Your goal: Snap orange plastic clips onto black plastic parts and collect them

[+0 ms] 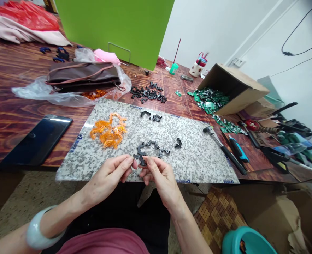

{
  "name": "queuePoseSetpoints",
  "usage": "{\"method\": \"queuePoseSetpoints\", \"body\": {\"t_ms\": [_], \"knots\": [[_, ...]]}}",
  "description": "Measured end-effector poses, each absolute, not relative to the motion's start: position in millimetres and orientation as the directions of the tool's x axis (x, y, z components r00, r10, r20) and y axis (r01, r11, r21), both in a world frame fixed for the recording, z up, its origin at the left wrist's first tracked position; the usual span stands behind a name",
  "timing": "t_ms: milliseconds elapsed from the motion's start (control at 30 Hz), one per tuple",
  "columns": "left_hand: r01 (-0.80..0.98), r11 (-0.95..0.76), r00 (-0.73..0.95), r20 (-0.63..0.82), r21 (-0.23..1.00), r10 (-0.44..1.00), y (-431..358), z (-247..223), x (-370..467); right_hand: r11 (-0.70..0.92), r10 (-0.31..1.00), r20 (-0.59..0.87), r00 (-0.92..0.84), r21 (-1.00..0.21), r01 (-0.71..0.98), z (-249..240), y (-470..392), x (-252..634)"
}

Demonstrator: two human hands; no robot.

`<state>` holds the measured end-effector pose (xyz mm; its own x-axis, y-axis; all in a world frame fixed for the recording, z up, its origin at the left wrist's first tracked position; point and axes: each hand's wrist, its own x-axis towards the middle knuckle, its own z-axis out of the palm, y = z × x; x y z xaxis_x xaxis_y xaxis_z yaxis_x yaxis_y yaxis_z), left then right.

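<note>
One phone (37,139) lies at left on the wooden table (10,106), then one orange clip pile (109,132) on the speckled slab (193,158). At lower centre the left hand (110,173) and right hand (159,174) pinch one black clip (140,159) between their fingertips, above the slab's near edge. About six loose black clips (153,145) lie just behind. One hammer (224,150) and one tipped cardboard box (235,88) sit right.

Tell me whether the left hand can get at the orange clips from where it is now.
Probably yes. The orange clips lie loose on the stone slab, just beyond the left hand, with nothing between. But both hands pinch a black clip, so it would have to let go first.
</note>
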<state>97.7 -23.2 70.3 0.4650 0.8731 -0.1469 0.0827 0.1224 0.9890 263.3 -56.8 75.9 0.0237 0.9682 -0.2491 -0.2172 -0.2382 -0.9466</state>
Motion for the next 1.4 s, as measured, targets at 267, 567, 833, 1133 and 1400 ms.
{"method": "queuePoseSetpoints", "body": {"t_ms": [267, 567, 833, 1133, 1400], "knots": [[0.079, 0.119, 0.460, -0.142, 0.990, 0.876, -23.3, 72.6, 98.5, -0.231, 0.969, -0.244, 0.042, -0.951, -0.205, 80.7, -57.6, 263.5], [0.084, 0.119, 0.485, -0.145, 0.989, 0.862, -24.6, 70.3, 96.6, -0.183, 0.980, -0.194, 0.043, -0.964, -0.192, 80.4, -58.5, 263.9], [0.160, 0.021, 0.494, -0.098, 0.987, 0.864, -26.6, 71.0, 95.5, -0.182, 0.983, -0.185, 0.009, -0.976, -0.123, 82.5, -56.4, 264.3], [0.187, -0.041, 0.429, -0.044, 0.981, 0.902, -29.9, 74.5, 100.3, 0.013, 0.985, 0.029, 0.173, -0.995, 0.098, 81.1, -62.1, 246.6], [0.045, 0.155, 0.475, -0.158, 0.987, 0.866, -16.8, 77.7, 103.6, -0.149, 0.984, -0.157, 0.079, -0.984, -0.100, 82.8, -50.5, 258.9]]}}
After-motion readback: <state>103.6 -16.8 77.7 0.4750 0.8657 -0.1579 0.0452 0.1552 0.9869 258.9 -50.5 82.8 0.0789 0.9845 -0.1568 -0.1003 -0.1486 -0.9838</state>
